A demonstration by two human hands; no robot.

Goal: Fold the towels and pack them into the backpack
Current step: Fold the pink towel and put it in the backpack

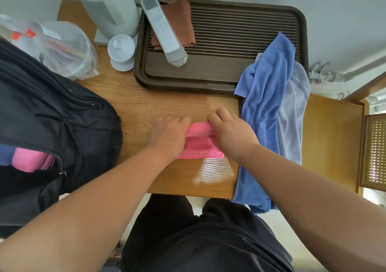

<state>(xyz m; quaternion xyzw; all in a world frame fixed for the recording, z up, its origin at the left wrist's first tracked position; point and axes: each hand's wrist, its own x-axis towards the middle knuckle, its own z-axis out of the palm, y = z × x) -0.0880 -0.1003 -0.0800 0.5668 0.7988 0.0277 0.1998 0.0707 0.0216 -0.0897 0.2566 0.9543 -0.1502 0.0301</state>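
A small pink towel (200,144) lies folded on the wooden table (146,104), near its front edge. My left hand (167,135) grips its left side and my right hand (229,129) pinches its top right edge, which is turned over. A blue towel (265,104) lies crumpled at the table's right edge and hangs over it, with a pale lilac towel (292,129) beside it. The black backpack (52,125) stands open on the left, and a pink folded towel (29,162) shows inside its opening.
A dark brown slatted tray (240,42) at the back holds a white remote (160,29) and a brown cloth (179,21). A white kettle (108,6), a white lidded cup (121,52) and a clear plastic bag (52,46) stand at the back left.
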